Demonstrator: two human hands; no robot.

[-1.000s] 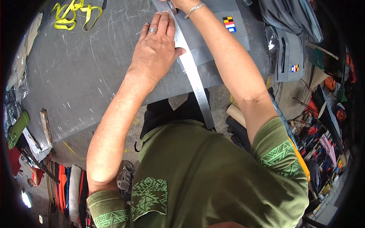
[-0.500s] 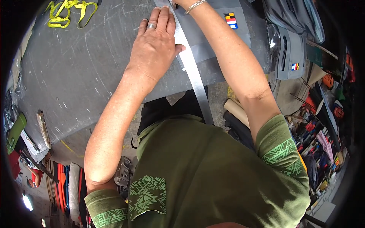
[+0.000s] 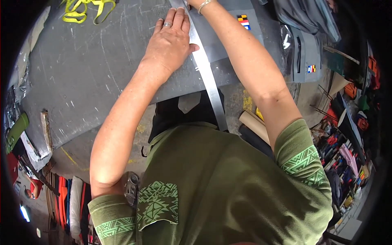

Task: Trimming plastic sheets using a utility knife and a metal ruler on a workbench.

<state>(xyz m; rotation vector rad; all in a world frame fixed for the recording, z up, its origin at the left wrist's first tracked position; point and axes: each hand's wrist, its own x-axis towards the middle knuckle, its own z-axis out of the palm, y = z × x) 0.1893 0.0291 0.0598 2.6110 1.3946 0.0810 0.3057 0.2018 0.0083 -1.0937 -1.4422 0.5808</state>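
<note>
My left hand (image 3: 169, 45) lies flat along a long metal ruler (image 3: 207, 73), fingers stretched forward and thumb across its face. A ring is on one finger. The ruler runs from the top edge over the table's near edge toward my waist. To its right, grey fabric (image 3: 216, 34) bears a small patch of coloured flags (image 3: 243, 22). At the top edge my right hand (image 3: 197, 3) is mostly cut off, close beside the ruler. Its fingers look curled around a small dark thing that I cannot make out.
A yellow tape measure (image 3: 81, 16) lies loose on the scratched dark table (image 3: 81, 73), far left. Another grey fabric piece (image 3: 305, 55) with a flag patch hangs at the right edge. Cardboard tubes (image 3: 255, 126) are below the table. Fabric rolls (image 3: 75, 204) stand lower left.
The view has shifted slightly, moving the tape measure right and up in the picture. My left hand stays flat on the ruler; my right hand sits slightly further out of the top edge.
</note>
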